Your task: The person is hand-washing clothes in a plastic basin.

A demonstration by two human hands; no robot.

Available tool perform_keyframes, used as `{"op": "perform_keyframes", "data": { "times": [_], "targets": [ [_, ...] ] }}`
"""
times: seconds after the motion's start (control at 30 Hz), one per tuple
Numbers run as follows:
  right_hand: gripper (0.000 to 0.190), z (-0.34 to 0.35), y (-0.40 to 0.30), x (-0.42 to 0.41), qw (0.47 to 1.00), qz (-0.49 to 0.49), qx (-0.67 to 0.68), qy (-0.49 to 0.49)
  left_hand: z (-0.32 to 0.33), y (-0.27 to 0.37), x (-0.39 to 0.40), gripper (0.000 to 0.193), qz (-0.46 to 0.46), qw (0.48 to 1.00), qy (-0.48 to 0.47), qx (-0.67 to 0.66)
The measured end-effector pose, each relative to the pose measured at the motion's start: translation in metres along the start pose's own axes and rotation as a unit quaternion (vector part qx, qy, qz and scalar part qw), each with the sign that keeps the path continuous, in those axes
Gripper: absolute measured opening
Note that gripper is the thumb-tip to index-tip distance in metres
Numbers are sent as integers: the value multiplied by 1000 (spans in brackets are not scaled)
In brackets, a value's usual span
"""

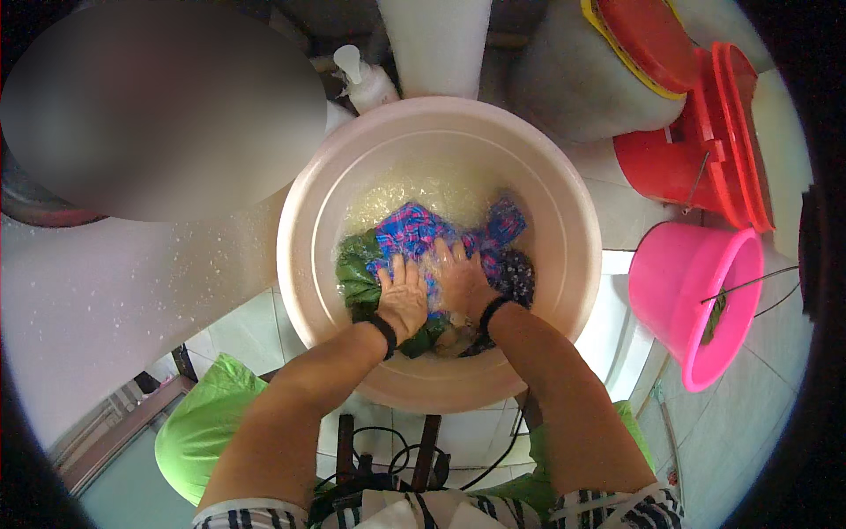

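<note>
A large pale pink plastic basin (568, 218) stands before me, with yellowish water (423, 175) and wet clothes in it. My left hand (402, 301) lies flat on the clothes, fingers spread, back upward. Beside it, my right hand (459, 278) presses down with its fingers apart, partly in the water. Under and ahead of both is a blue and pink plaid cloth (413, 228). A green cloth (358, 261) lies left of my left hand. To the right of my right hand sits a dark cloth with white dots (519, 278). Neither hand visibly grips a cloth.
Behind the basin stand a white pump bottle (370, 86) and a white pipe or column (436, 46). At right are a grey bin (562, 79) with a red lid, a red bucket (661, 159) and a tilted pink bucket (667, 284). Black cables (396, 443) hang near my lap.
</note>
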State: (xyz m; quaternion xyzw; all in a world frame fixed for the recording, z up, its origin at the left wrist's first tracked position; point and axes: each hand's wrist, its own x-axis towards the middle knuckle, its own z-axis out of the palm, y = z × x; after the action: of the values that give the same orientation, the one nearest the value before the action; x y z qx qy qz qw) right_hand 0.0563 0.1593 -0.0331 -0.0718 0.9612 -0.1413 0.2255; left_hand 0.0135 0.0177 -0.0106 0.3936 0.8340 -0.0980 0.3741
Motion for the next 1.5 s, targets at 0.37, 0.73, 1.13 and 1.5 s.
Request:
{"op": "perform_keyframes", "data": {
  "times": [0.37,0.73,1.13,1.5],
  "targets": [
    [63,-79,33,65,962,124,243,13,-56,-109,55,69,-57,937,154,-310],
    [90,-20,25,83,845,81,471,239,-56,-75,66,79,-116,730,120,-663],
    [86,0,-79,-21,984,-14,146,103,57,-28,-56,69,-88,981,78,-154],
    [81,-29,1,71,973,14,221,-73,-35,-53,53,58,-33,993,-109,-42]
  ]
}}
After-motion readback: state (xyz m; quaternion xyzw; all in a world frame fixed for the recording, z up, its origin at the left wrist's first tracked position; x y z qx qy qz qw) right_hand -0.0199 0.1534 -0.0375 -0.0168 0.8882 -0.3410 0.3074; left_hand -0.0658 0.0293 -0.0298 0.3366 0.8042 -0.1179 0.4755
